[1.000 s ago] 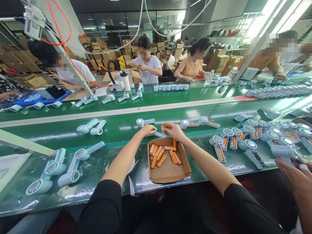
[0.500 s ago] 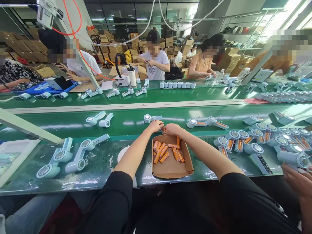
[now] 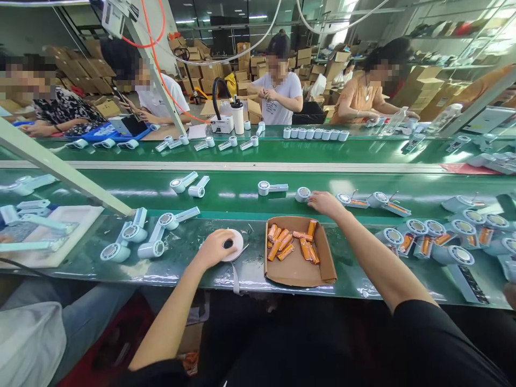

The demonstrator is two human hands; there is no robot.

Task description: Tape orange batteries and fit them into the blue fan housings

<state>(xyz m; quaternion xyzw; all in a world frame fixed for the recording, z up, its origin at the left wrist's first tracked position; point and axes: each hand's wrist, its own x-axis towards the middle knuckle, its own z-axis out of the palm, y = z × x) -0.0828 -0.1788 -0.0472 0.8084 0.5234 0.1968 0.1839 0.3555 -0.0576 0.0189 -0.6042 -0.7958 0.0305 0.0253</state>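
My left hand (image 3: 220,248) rests on a roll of white tape (image 3: 238,248) at the bench's front, its fingers bent over the roll's side near the dark core. A loose end of tape hangs over the edge. Farther out, my right hand (image 3: 325,205) has its fingers closed at the handle end of a light-blue handheld fan (image 3: 302,194) on the green belt; the hand hides the handle. Between my arms stands a shallow cardboard box (image 3: 298,275) with several orange battery cells (image 3: 285,251) in it.
Another fan (image 3: 264,188) lies left of my right hand. Several fans with orange cells (image 3: 435,228) crowd the right side. More fans (image 3: 135,232) and a white tray (image 3: 86,220) are on the left. A slanted metal post (image 3: 72,166) crosses there. Co-workers sit across the belt.
My hands were together beyond the box; they have parted. The left came back to the tape roll, and the right moved to a fan on the belt. The view shifted.
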